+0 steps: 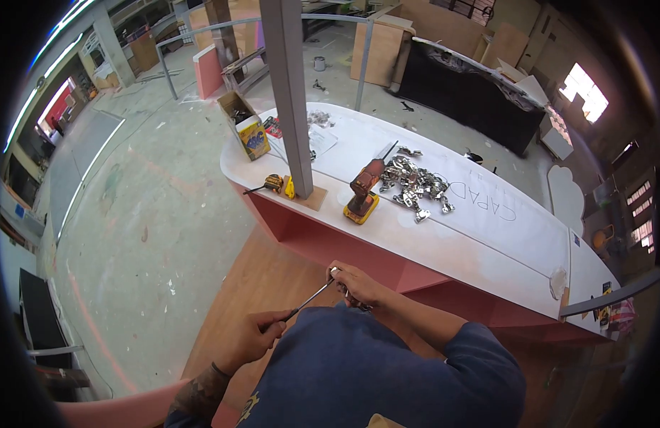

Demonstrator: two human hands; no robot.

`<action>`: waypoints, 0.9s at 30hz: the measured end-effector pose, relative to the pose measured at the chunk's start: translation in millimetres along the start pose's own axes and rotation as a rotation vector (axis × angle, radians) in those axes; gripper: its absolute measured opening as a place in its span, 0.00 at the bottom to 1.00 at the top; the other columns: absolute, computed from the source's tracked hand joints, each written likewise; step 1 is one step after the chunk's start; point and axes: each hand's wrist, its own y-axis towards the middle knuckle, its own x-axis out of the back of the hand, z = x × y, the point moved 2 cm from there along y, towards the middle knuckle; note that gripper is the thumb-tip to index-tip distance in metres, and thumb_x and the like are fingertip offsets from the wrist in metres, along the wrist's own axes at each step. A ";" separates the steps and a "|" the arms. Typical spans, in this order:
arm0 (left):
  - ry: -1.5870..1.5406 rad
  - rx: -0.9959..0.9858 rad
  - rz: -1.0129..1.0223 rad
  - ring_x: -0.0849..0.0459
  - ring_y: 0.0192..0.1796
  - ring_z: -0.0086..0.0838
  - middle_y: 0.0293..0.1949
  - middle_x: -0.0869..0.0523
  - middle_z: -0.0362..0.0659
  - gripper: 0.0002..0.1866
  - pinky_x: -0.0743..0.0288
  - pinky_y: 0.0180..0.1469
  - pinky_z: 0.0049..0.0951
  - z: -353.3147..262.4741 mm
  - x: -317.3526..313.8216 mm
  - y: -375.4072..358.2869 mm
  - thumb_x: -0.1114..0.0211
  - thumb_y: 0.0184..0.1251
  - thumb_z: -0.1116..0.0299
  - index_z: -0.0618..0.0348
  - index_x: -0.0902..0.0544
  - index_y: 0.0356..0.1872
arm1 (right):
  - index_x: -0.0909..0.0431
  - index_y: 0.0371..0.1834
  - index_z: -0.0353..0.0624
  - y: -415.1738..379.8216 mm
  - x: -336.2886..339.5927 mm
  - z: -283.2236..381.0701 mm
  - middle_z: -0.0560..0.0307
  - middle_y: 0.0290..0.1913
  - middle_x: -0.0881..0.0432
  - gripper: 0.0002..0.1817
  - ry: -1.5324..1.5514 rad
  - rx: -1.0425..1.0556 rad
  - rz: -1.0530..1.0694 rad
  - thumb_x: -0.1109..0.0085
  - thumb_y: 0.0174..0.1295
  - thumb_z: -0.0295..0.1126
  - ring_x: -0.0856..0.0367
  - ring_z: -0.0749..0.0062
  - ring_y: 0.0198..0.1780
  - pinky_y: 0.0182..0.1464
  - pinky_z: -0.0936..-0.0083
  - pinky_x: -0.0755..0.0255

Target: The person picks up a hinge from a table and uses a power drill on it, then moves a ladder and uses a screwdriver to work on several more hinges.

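Note:
At the lower left, my left hand (pixel 262 333) is closed round the handle end of a screwdriver (pixel 312 299), whose thin shaft points up and right. My right hand (pixel 356 284) is closed on a small shiny metal fitting (pixel 335 271), which the screwdriver's tip meets. More metal shows under my right fingers, partly hidden. Both hands are in front of my blue shirt, below the white counter's near edge. On the white counter (pixel 444 246) a red and yellow cordless drill (pixel 363 191) stands beside a pile of metal hinges (pixel 418 184).
A grey metal post (pixel 287 93) rises from the counter. Near it are a yellow box (pixel 252 138), a tape measure (pixel 273 183) and papers. Pink shelf compartments (pixel 330 250) lie under the counter top. A black panel (pixel 462 96) stands behind; a curved metal bar (pixel 612 299) is at right.

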 end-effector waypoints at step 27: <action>0.436 -0.442 -0.146 0.16 0.28 0.26 0.29 0.14 0.42 0.18 0.21 0.32 0.31 4.8 -15.1 21.8 0.32 0.75 0.72 0.59 0.11 0.63 | 0.27 0.54 0.45 -10.1 22.4 -12.9 0.60 0.30 0.26 0.16 0.068 -0.069 -0.043 0.62 0.85 0.42 0.25 0.80 0.16 0.15 0.81 0.35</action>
